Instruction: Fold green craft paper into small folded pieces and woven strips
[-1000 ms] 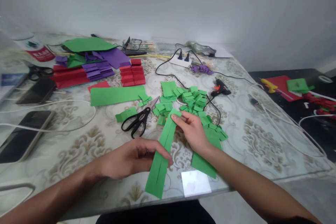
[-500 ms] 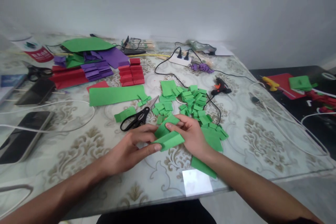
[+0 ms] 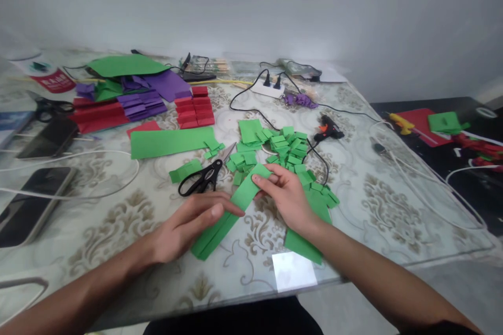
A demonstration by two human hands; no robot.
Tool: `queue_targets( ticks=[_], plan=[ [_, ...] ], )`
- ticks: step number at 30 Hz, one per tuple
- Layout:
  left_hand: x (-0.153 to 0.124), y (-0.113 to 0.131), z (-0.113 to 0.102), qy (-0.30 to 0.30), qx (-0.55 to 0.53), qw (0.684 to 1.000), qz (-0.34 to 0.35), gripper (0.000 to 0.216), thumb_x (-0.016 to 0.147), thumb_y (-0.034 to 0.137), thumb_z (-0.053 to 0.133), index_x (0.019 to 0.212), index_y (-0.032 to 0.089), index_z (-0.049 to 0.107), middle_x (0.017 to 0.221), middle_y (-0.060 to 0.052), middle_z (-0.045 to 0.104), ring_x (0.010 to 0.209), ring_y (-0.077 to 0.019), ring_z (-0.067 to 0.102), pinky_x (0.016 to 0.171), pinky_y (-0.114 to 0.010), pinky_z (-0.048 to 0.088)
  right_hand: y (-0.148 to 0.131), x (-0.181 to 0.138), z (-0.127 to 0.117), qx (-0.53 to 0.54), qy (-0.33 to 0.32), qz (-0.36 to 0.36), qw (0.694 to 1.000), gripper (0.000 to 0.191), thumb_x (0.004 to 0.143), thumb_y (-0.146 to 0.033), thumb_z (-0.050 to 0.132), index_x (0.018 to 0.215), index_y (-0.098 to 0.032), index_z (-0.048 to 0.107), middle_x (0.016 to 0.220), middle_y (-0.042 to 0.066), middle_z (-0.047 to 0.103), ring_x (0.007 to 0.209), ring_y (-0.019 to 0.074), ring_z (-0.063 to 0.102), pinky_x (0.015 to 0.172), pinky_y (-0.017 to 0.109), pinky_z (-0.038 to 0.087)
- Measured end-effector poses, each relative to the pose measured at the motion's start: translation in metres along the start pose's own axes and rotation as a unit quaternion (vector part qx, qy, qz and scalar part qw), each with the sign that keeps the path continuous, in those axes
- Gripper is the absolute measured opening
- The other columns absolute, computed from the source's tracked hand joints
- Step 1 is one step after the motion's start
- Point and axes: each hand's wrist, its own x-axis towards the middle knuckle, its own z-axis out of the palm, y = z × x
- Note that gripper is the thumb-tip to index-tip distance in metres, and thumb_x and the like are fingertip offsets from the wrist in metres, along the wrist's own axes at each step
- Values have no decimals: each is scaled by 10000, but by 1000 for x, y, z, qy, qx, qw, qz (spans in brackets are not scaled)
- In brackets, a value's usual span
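Observation:
A long folded green paper strip (image 3: 231, 212) lies slantwise on the patterned table (image 3: 377, 204). My right hand (image 3: 286, 196) pinches the strip's far end between thumb and fingers. My left hand (image 3: 188, 225) rests with fingers stretched flat along the strip's near half, pressing it against the table. Black scissors (image 3: 202, 178) lie just beyond my left hand. A heap of small green paper pieces (image 3: 285, 149) sits behind my right hand, and a green sheet (image 3: 304, 243) shows under my right wrist.
A green rectangle (image 3: 171, 141), red strips (image 3: 192, 107) and purple paper (image 3: 151, 97) lie at the back left. Two phones (image 3: 31, 201) and white cables are on the left. A black glue gun (image 3: 328, 128) and power strip (image 3: 269, 89) sit at the back right. A white card (image 3: 293, 271) lies near the front edge.
The green strip was doubled over between both hands half a second ago; now it lies stretched out flat, and my left hand has opened and slid along it.

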Motion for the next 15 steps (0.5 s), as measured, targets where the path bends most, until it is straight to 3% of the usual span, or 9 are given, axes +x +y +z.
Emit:
queue_targets(
  ticks=[3, 7, 9, 12, 15],
  plan=[
    [7, 1, 0, -54, 7, 999, 6, 249, 1033, 363, 611, 1132, 253, 810, 1069, -70, 787, 978, -239, 710, 853, -316, 560, 1, 3, 0, 30, 22, 18, 999, 434, 673, -443, 948, 943, -207, 703, 609, -70, 657, 532, 136, 672, 551, 227, 540],
    [7, -3, 4, -55, 32, 998, 6, 183, 1012, 276, 649, 1134, 271, 786, 1059, -36, 793, 946, -205, 723, 808, -282, 556, 2, 4, -2, 78, -3, 85, 993, 477, 693, -404, 932, 1074, -221, 709, 754, -38, 718, 615, 128, 670, 604, 235, 570],
    [4, -5, 5, -42, 31, 999, 13, 171, 1007, 282, 669, 1136, 274, 781, 1066, -29, 795, 951, -197, 729, 817, -274, 561, 3, 2, -3, 48, -29, 89, 994, 479, 761, -397, 886, 1180, -266, 695, 775, -43, 713, 624, 132, 671, 596, 234, 558],
    [1, -6, 6, -4, 21, 1000, 11, 220, 986, 297, 713, 1198, 292, 772, 1119, -30, 798, 998, -206, 734, 866, -286, 573, 4, -2, -3, -89, -74, 3, 993, 300, 908, -404, 752, 1191, -306, 730, 987, 12, 755, 763, 168, 728, 676, 283, 583],
    [0, -5, 6, 28, -17, 999, 7, 247, 954, 288, 763, 1199, 315, 791, 1146, -20, 810, 1052, -216, 737, 949, -310, 570, 4, -7, -1, -224, -134, -133, 956, 246, 1013, -279, 572, 1122, -292, 792, 1315, 64, 714, 1191, 238, 699, 1036, 411, 549]
  ],
)
